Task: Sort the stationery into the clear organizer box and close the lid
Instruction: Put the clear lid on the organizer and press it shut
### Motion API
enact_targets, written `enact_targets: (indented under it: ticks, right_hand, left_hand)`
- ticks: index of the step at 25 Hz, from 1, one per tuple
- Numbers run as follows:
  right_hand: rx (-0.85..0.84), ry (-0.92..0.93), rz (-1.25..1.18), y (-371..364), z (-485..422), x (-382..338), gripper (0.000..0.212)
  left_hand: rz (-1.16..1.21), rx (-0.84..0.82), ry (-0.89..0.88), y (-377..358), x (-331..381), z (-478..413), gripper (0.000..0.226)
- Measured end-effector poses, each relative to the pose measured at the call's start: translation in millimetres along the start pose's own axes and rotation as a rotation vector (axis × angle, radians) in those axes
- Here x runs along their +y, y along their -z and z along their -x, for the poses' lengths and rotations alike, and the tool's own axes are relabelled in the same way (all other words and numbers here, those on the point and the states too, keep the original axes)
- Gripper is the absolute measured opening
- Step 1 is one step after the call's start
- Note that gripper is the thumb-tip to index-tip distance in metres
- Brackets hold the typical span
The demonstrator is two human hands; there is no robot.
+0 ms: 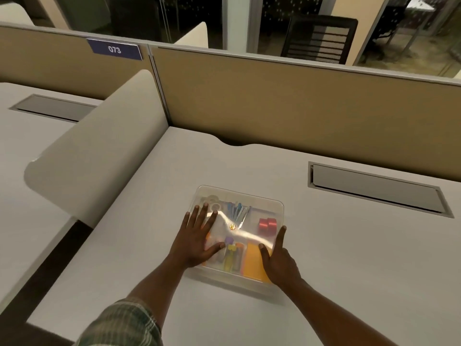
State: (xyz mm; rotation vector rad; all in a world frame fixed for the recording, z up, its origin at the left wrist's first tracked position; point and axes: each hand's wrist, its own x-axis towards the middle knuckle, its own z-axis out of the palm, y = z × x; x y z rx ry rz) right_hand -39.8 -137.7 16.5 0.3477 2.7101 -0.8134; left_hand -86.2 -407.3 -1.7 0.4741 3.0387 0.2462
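Observation:
The clear organizer box sits on the grey desk, its clear lid lying flat over it. Through the lid I see white tape rolls at the far left, blue pens, red spools, an orange pad and small coloured pieces. My left hand lies flat on the lid's left side with fingers spread. My right hand rests on the near right corner, thumb on the lid and fingers along the right edge.
A tan partition wall runs behind the desk. A curved side divider stands at the left. A grey cable hatch is set into the desk at the right. A black chair stands beyond the partition.

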Motion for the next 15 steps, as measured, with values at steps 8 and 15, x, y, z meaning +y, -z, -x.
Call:
enact_targets:
  ticks: [8, 15]
  right_hand:
    - [-0.072, -0.024, 0.118, 6, 0, -6, 0.091]
    - [-0.183, 0.019, 0.17, 37, 24, 24, 0.086]
  left_hand:
    - [-0.036, -0.057, -0.023, 5, -10, 0, 0.094]
    - [-0.024, -0.101, 0.058, 17, 37, 1, 0.089]
